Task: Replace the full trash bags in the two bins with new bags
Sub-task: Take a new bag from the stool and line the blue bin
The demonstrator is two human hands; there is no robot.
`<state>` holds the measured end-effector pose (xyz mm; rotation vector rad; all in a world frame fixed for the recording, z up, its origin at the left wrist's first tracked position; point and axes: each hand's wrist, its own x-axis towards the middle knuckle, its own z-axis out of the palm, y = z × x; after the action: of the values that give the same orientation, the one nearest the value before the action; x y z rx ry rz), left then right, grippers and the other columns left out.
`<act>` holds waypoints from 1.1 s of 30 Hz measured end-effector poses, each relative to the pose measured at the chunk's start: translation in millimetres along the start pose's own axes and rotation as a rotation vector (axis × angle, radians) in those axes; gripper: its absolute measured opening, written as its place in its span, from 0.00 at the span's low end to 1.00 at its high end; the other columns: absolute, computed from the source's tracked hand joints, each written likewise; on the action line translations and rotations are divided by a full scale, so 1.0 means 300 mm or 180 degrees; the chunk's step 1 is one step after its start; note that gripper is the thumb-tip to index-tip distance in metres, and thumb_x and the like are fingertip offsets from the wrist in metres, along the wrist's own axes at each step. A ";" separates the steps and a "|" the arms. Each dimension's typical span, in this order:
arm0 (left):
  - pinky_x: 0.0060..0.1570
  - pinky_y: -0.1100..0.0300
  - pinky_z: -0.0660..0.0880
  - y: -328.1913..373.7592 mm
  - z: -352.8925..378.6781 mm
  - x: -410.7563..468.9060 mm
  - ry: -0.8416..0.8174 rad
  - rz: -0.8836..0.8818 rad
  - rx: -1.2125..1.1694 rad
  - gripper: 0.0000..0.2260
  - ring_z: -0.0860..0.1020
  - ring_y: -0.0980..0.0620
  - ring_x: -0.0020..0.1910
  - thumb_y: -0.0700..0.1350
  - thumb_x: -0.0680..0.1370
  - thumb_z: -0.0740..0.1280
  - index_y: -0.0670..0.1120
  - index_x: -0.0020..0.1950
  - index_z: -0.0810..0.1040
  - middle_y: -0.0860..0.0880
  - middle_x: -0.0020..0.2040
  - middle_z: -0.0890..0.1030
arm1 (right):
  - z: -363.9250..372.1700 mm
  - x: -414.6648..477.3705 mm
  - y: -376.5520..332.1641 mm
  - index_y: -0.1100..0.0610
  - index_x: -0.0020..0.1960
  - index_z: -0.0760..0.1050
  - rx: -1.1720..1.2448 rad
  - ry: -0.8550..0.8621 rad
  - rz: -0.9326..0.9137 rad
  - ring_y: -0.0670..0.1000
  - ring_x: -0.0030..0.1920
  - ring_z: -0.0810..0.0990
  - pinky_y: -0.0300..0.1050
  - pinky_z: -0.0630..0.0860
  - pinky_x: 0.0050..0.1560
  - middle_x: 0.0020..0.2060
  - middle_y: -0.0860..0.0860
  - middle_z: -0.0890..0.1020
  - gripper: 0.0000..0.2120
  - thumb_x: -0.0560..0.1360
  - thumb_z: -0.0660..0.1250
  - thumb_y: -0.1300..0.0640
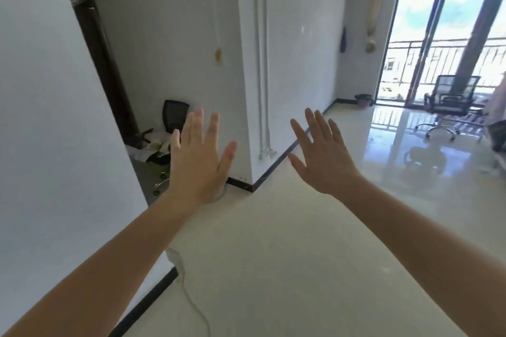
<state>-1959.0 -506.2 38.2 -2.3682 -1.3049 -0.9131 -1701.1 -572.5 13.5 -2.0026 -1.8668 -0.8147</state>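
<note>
Head view gives me two hands, left hand (197, 164) and right hand (327, 164), raised mid-frame, fingers spread, holding nothing. I count one bin (363, 100), far off right of centre by the balcony door (427, 44). Two chairs: mesh chair (449, 102) near the bin, black chair (175, 115) partly behind the left fingers.

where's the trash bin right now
In the head view the trash bin stands far back on the right, on the floor against the wall, just left of the glass balcony door.
</note>
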 end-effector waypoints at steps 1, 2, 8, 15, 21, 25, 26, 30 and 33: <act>0.72 0.36 0.58 0.089 0.055 0.050 0.0007 0.0095 -0.0060 0.31 0.54 0.40 0.78 0.62 0.83 0.45 0.45 0.80 0.55 0.39 0.79 0.55 | 0.011 -0.021 0.107 0.56 0.81 0.48 -0.0053 -0.0010 0.0093 0.63 0.80 0.47 0.61 0.48 0.78 0.80 0.63 0.48 0.34 0.82 0.51 0.41; 0.72 0.36 0.58 0.177 0.111 0.099 0.0014 0.0153 -0.0141 0.31 0.54 0.40 0.78 0.62 0.83 0.46 0.45 0.80 0.55 0.38 0.79 0.55 | 0.021 -0.042 0.212 0.56 0.81 0.48 -0.0102 -0.0042 0.0166 0.62 0.80 0.47 0.61 0.48 0.78 0.80 0.63 0.48 0.34 0.82 0.51 0.40; 0.71 0.36 0.59 0.618 0.421 0.385 0.0060 0.0295 -0.0580 0.30 0.56 0.38 0.77 0.61 0.82 0.49 0.44 0.79 0.57 0.37 0.79 0.57 | 0.111 -0.093 0.766 0.58 0.81 0.50 -0.0432 -0.0110 0.0624 0.63 0.79 0.50 0.62 0.51 0.77 0.79 0.63 0.52 0.34 0.82 0.54 0.42; 0.71 0.37 0.59 0.848 0.759 0.703 0.0086 0.0662 -0.0653 0.30 0.57 0.39 0.77 0.60 0.82 0.49 0.43 0.79 0.59 0.37 0.78 0.58 | 0.369 0.053 1.168 0.57 0.81 0.51 -0.0385 -0.0147 0.1007 0.64 0.79 0.50 0.62 0.49 0.78 0.79 0.63 0.51 0.34 0.82 0.55 0.42; 0.73 0.38 0.57 0.903 1.149 1.093 0.0106 0.0648 -0.0891 0.30 0.55 0.41 0.78 0.61 0.82 0.49 0.45 0.80 0.56 0.38 0.79 0.55 | 0.729 0.388 1.414 0.57 0.80 0.57 -0.0443 -0.0074 0.1171 0.65 0.79 0.52 0.64 0.52 0.77 0.79 0.64 0.54 0.32 0.81 0.56 0.42; 0.74 0.40 0.55 0.978 1.397 1.414 0.0010 0.0761 -0.0980 0.30 0.52 0.42 0.79 0.61 0.82 0.48 0.46 0.80 0.54 0.40 0.80 0.53 | 0.901 0.609 1.608 0.58 0.79 0.58 -0.0506 -0.0028 0.1303 0.66 0.78 0.54 0.64 0.52 0.76 0.78 0.65 0.54 0.32 0.81 0.56 0.41; 0.74 0.40 0.55 1.013 1.456 1.492 -0.0023 0.0766 -0.1021 0.30 0.52 0.42 0.79 0.61 0.82 0.47 0.46 0.80 0.54 0.41 0.80 0.53 | 0.936 0.656 1.667 0.58 0.79 0.58 -0.0517 -0.0012 0.1326 0.66 0.78 0.54 0.64 0.52 0.76 0.78 0.65 0.54 0.32 0.81 0.55 0.41; 0.75 0.40 0.53 1.189 1.702 1.754 -0.0136 0.0885 -0.1197 0.31 0.48 0.45 0.80 0.63 0.82 0.45 0.49 0.81 0.50 0.43 0.81 0.49 | 1.086 0.775 1.917 0.58 0.80 0.58 -0.0533 -0.0033 0.1453 0.66 0.78 0.53 0.64 0.53 0.76 0.79 0.65 0.53 0.32 0.81 0.50 0.40; 0.75 0.39 0.50 1.354 1.914 1.933 -0.0115 0.0989 -0.1267 0.32 0.45 0.46 0.80 0.64 0.81 0.42 0.49 0.81 0.50 0.44 0.81 0.47 | 1.243 0.845 2.128 0.56 0.80 0.56 -0.0469 -0.0035 0.1551 0.65 0.79 0.51 0.64 0.52 0.76 0.79 0.63 0.52 0.34 0.80 0.47 0.37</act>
<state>-1170.0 -51.2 0.4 -2.7915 -0.7830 -1.1152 -998.3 -233.8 -31.7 -2.4098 -1.2601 -0.8105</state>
